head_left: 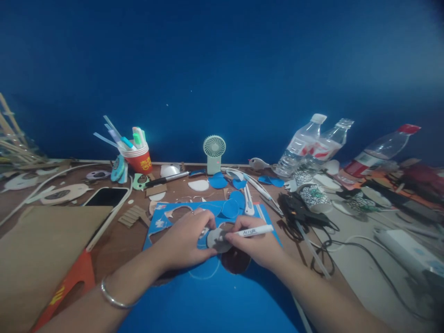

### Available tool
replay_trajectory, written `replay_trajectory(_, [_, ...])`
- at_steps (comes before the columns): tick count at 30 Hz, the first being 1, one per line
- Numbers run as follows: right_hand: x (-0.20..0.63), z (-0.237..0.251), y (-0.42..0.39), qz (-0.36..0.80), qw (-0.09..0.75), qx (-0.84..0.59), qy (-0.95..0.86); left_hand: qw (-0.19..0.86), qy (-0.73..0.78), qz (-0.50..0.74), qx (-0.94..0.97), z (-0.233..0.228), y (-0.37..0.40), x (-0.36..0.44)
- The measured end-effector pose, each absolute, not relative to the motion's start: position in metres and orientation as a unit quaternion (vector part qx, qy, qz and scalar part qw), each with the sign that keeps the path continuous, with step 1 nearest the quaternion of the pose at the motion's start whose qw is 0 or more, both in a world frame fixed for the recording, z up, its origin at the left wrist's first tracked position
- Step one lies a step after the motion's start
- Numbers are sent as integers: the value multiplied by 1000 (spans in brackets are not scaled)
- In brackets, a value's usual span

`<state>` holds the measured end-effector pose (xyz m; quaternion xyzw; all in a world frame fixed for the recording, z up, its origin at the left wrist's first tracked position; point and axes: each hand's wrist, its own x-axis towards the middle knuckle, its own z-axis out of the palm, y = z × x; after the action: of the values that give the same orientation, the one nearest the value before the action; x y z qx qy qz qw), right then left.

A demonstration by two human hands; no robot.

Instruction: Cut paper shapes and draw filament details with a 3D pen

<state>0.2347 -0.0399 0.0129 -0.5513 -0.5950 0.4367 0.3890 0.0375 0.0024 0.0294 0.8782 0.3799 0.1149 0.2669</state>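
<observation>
A white marker (250, 231) was gripped in the right hand (258, 245), its long axis running leftward to a grey disc (217, 240) pinned on blue sheet (215, 296) by left-hand fingers (199, 229).

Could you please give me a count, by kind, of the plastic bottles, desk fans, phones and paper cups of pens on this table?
Plastic bottles: 3, one white-capped, one clear-capped, one red-capped
Desk fans: 1, pale green
Phones: 1, lying screen up
Paper cups of pens: 1, red
Total: 6
</observation>
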Motion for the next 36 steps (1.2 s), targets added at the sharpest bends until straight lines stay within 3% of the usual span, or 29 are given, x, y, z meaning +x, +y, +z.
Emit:
replay_trajectory(14, [235, 12, -40, 433, 383, -549, -604, 268, 377, 118, 879, 30, 2, 39])
replay_trajectory(36, [239, 12, -38, 464, 459, -562, -508, 273, 378, 119, 876, 32, 2, 40])
